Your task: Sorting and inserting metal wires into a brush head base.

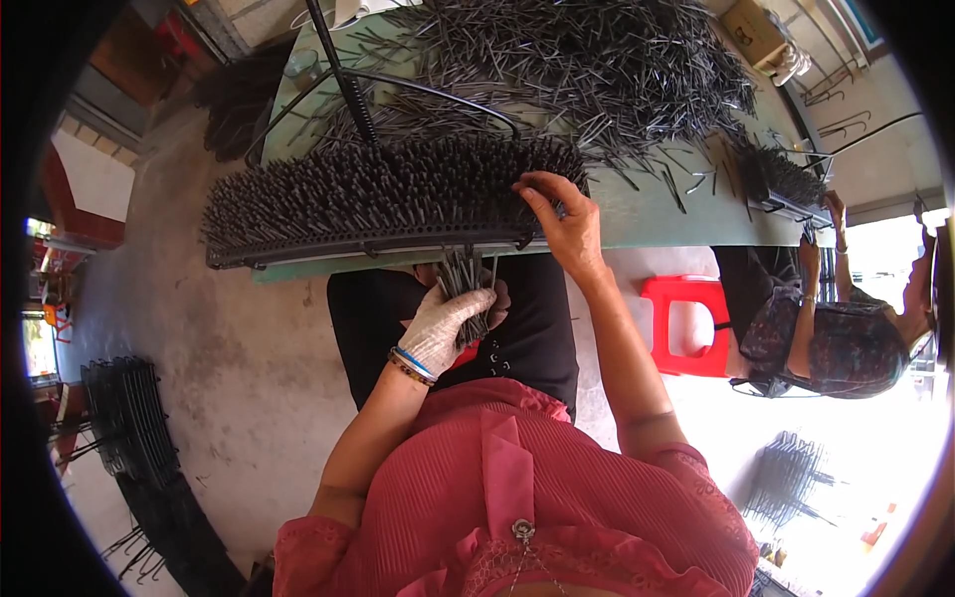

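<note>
My left hand (pixel 438 323) wears a pale knit glove and is closed round a bundle of thin dark sticks (pixel 462 279), held over my lap just below the table's near edge. Above it, a long black rack (pixel 383 237) lies along that edge, packed with several rows of upright dark sticks (pixel 368 189). My bare right hand (pixel 571 227) is at the rack's right end, thumb and fingers pinched together among the stick tips. What sits between those fingertips is too small to make out.
A large heap of loose dark sticks (pixel 597 70) covers much of the green table (pixel 637 224). A thin black metal frame (pixel 341 80) rises behind the rack. To the right are a red stool (pixel 686 323) and a seated co-worker (pixel 821 338) at a similar rack (pixel 786 184).
</note>
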The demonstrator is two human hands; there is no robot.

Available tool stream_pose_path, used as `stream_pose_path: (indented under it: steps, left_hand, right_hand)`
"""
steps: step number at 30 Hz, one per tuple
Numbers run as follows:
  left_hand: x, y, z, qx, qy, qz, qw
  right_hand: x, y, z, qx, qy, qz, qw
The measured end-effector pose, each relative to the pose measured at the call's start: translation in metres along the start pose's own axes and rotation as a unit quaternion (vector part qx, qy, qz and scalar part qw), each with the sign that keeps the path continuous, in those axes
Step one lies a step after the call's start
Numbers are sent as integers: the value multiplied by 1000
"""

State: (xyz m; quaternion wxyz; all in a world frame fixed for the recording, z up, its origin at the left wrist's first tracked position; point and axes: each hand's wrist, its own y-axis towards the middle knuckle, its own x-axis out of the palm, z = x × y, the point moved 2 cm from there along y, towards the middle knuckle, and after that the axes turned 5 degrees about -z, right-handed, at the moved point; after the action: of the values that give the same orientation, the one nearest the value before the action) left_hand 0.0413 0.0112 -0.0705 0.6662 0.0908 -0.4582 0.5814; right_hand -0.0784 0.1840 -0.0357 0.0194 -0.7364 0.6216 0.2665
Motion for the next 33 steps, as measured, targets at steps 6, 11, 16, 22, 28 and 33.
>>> stream_pose_path:
  steps: [6,11,16,22,28,33]
  left_hand:
    - [1,-1,3,-19,24,-37,999]
    - [8,-6,5,-55,19,-16,998]
    - [8,-7,8,-77,42,-15,996]
    - [4,-6,3,-71,49,-25,996]
    - [4,-5,1,-63,58,-28,996]
    - [9,-3,3,-28,39,-28,998]
  right_hand:
    - [3,-6,-4,3,20,22,1000]
    - [7,-10,-7,-49,-93,63,992]
    - [12,-11,-8,-52,-105,91,989]
    - [12,-13,-11,-183,-213,45,959]
    - [10,-16,-22,-217,-248,49,943]
    - [1,-29,-35,-21,-100,6,995]
